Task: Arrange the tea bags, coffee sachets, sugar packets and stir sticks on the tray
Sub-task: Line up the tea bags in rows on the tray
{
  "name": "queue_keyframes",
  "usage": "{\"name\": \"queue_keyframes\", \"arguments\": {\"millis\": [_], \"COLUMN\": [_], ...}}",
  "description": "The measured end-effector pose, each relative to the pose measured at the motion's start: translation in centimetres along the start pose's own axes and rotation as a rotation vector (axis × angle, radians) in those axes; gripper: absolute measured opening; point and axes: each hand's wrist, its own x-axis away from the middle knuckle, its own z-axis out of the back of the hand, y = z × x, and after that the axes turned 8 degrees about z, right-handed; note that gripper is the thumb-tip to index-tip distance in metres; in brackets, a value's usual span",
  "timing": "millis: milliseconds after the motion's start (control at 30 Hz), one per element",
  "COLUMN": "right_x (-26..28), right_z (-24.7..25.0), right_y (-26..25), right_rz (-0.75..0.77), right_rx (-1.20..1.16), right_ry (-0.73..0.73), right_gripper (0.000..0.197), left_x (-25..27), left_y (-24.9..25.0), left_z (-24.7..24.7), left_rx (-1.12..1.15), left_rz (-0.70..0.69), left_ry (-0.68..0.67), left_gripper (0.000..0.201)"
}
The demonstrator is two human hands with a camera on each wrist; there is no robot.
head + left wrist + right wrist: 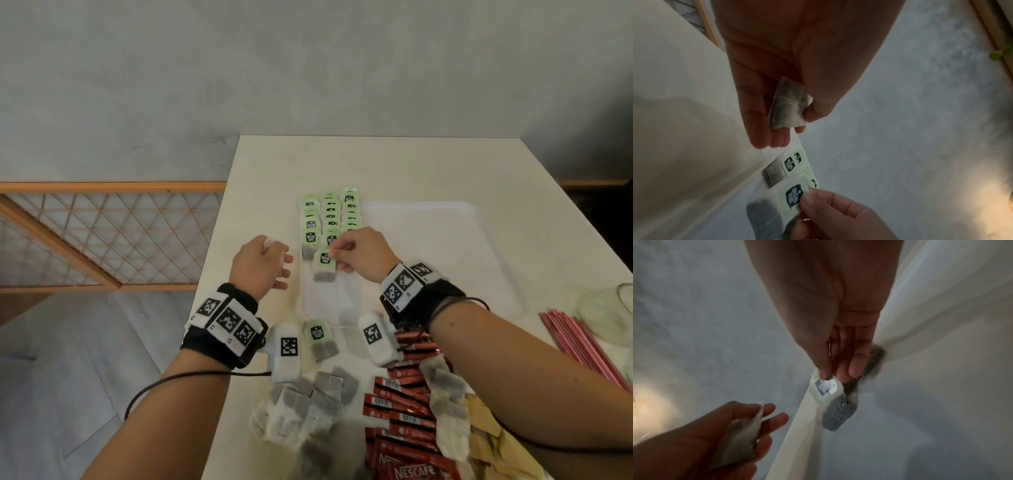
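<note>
Three rows of green-tagged tea bags [330,214] lie on the left part of the white tray [445,240]. My right hand [356,255] pinches the green tag of one tea bag [324,265] at the near end of the middle row; the same tea bag [824,388] hangs under my thumb and fingers. My left hand [263,263] hovers left of the tray and holds another tea bag [788,105] between thumb and fingers. A single tagged tea bag [318,339] lies just in front of the tray.
A heap of loose tea bags [301,407] lies at the near table edge. Red coffee sachets [400,404] lie beside it, under my right forearm. Pink stir sticks [582,342] lie at the right, next to crumpled clear plastic [606,308]. A wooden lattice rail [102,236] stands left of the table.
</note>
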Motion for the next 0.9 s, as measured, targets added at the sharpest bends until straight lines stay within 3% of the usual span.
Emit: {"name": "queue_keyframes", "arguments": {"millis": [300,600,733,833,900], "right_x": [-3.6,-2.6,0.1,1.6,2.5], "right_z": [-1.8,-0.7,0.3,0.9,1.4], "right_y": [-1.2,-1.6,-2.8,-2.8,-2.7], "right_rz": [0.124,0.098,0.099,0.102,0.081], "right_rx": [0.207,0.030,-0.090,-0.092,-0.112], "right_ry": [0.055,0.119,0.038,0.005,0.028], "right_gripper": [0.006,0.008,0.006,0.009,0.010], "left_x": [-1.6,-0.6,0.7,1.5,1.8], "left_y": [-1.2,-0.9,0.0,0.8,1.1], "left_z": [0.3,-0.4,-1.8,-2.9,-3.6], "left_rx": [0.143,0.053,0.040,0.028,-0.046], "left_rz": [0.148,0.048,-0.020,-0.050,-0.112], "left_ry": [-0.025,-0.067,-0.114,-0.128,-0.065], "left_gripper": [0.024,0.018,0.013,0.021,0.029]}}
